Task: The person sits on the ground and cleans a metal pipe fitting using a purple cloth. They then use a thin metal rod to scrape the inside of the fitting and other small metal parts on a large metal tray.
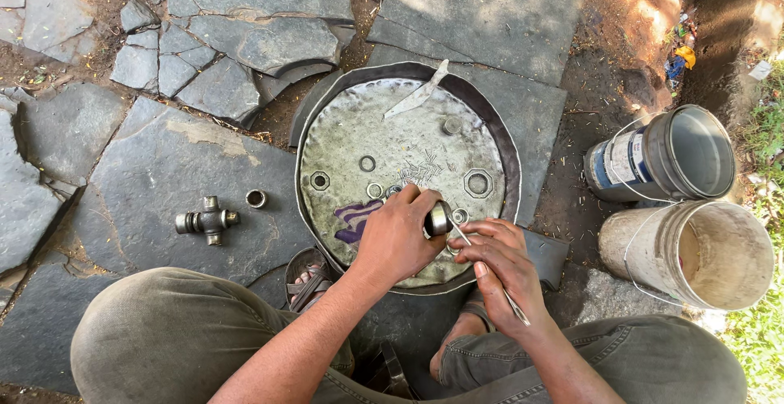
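We hold a small round bearing cap (438,218) in our left hand (398,236), fingers wrapped closed about it so that only its metal end shows, just above the near edge of the pan. Our right hand (506,269) pinches a thin metal pick (490,272) between thumb and fingers, its tip reaching in toward the cap's mouth; whether the tip actually touches the inside we cannot tell.

Both hands work over a shallow, dented round metal pan (510,155) that lies on the stone paving. In the pan we see two hexagonal nuts (478,183), a few small rings (367,164), a round cap-like piece (452,125) near the far side, and a flat metal sliver (418,96) lying across the far rim. These loose pieces lie well apart from one another.

To our left on the paving (147,175) rests the universal joint cross (207,220), with one more bearing cap (256,199) just beside it. We judge the work to be at an early or middle stage: the cross sits bare of the cap in our hand and of the one next to it, and the parts are still scattered rather than put together.

To our right two empty buckets (694,200) lie on their sides, one against the other.
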